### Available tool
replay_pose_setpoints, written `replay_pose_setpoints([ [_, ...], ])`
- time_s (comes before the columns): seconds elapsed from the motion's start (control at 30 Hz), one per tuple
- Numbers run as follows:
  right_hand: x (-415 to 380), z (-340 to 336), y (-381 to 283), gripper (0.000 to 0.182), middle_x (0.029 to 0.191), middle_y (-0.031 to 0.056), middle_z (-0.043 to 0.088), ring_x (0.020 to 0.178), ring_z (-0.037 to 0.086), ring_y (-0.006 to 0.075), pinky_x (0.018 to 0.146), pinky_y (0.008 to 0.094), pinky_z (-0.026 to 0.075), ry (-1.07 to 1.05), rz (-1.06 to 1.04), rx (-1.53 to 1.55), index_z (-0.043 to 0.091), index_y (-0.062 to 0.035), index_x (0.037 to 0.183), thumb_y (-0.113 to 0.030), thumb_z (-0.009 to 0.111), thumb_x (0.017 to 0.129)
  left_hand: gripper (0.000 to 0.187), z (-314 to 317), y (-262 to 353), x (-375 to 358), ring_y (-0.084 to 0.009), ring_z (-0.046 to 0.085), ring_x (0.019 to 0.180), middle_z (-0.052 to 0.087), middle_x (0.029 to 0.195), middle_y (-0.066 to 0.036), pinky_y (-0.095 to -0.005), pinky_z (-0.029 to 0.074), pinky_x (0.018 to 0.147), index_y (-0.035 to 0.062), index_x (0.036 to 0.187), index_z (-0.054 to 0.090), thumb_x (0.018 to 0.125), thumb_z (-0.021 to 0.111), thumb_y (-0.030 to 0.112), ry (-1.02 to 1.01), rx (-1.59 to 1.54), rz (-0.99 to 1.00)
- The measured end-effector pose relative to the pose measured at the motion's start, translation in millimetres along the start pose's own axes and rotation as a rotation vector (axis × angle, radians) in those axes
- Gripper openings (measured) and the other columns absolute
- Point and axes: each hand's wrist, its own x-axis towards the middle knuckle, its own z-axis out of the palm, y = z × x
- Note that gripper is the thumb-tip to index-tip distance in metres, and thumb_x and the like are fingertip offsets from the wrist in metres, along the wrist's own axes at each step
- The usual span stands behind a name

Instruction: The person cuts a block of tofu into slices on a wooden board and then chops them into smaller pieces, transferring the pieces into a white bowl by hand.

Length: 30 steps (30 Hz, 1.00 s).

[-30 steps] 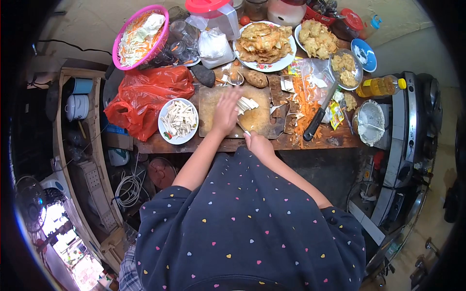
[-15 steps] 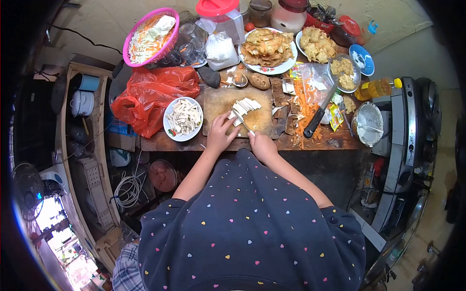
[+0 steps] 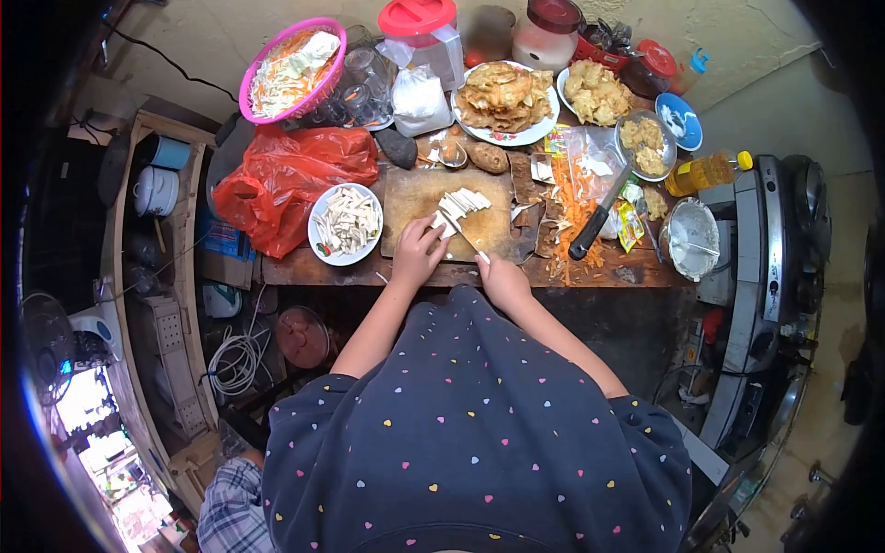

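On the wooden cutting board point(image 3: 403, 191), my left hand point(image 3: 419, 251) holds down a white block of food point(image 3: 446, 224) with its fingertips. My right hand point(image 3: 505, 280) is closed round the pale handle of a small knife point(image 3: 470, 240). The blade slants up and left, its tip right by my left fingers and the white block. Just beyond the blade lies a row of cut white strips point(image 3: 465, 201). Left of the board stands a white bowl point(image 3: 318, 241) heaped with similar strips.
A red plastic bag point(image 3: 295, 180) lies behind the bowl. At right are carrot shreds point(image 3: 564, 241) and a black-handled knife point(image 3: 590, 230). Plates of fritters point(image 3: 505, 97), an oil bottle point(image 3: 705, 175) and a pink basket point(image 3: 247, 92) stand farther out. A person's plaid-clothed part point(image 3: 235, 516) shows lower left.
The view has shifted slightly. The knife's blade angle has changed a little beside the white block; both hands stay in nearly the same place.
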Motion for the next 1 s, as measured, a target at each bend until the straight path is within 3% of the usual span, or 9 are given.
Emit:
replay_pose_setpoints([
  [0.73, 10, 12, -5, 0.045, 0.074, 0.0252, 0.063, 0.072, 0.063, 0.0425, 0.068, 0.0509, 0.049, -0.015, -0.105, 0.062, 0.06, 0.0031, 0.089, -0.036, 0.038, 0.097, 0.022, 1, 0, -1, -0.0321, 0.055, 0.102, 0.06, 0.112, -0.014, -0.0407, 0.044, 0.089, 0.004, 0.096, 0.067, 0.077, 0.068, 0.015, -0.018, 0.018, -0.006],
  [0.93, 10, 14, -5, 0.043, 0.075, 0.0254, 0.063, 0.072, 0.063, 0.0427, 0.069, 0.0508, 0.049, -0.006, -0.093, 0.076, 0.059, 0.0033, 0.089, -0.034, 0.039, 0.097, 0.031, 2, -2, 25, -0.0318, 0.05, 0.111, 0.055, 0.121, -0.012, -0.0417, 0.038, 0.095, 0.0075, 0.113, 0.057, 0.086, 0.056, 0.022, -0.076, 0.011, -0.11],
  [1.0, 9, 13, -7, 0.042, 0.075, 0.0256, 0.064, 0.072, 0.063, 0.0425, 0.068, 0.0508, 0.049, -0.006, -0.087, 0.074, 0.059, 0.0032, 0.089, -0.034, 0.04, 0.096, 0.036, 6, 2, 46, -0.0327, 0.048, 0.116, 0.053, 0.125, -0.013, -0.0422, 0.035, 0.099, 0.0088, 0.12, 0.054, 0.088, 0.052, 0.025, -0.116, 0.006, -0.012],
])
